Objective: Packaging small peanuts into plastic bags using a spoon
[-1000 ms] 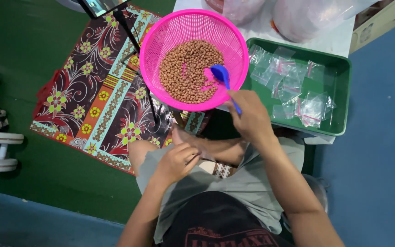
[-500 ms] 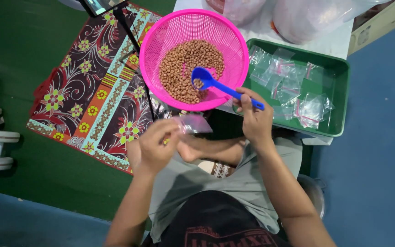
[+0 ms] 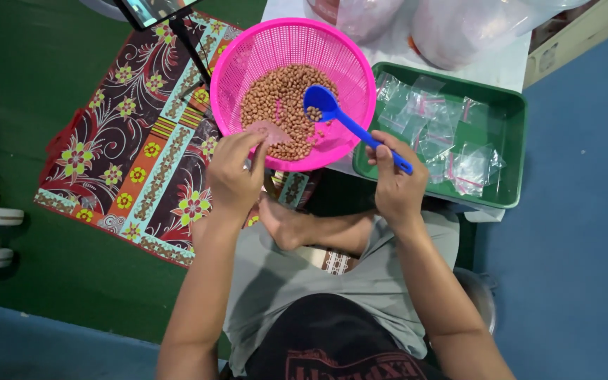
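One pink basket of peanuts. Right hand gripping one blue scoop (a few nuts in its bowl). Left hand pinching one small clear bag over basket rim. One green tray, many empty bags.

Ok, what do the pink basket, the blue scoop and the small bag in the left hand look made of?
Pink basket: moulded plastic by the look, with a fine perforated mesh wall and even bright colour. Blue scoop, held by the right hand: probably hard plastic, smooth with a slight sheen. Small bag, held by the left hand: thin clear plastic film, see-through and crinkled.
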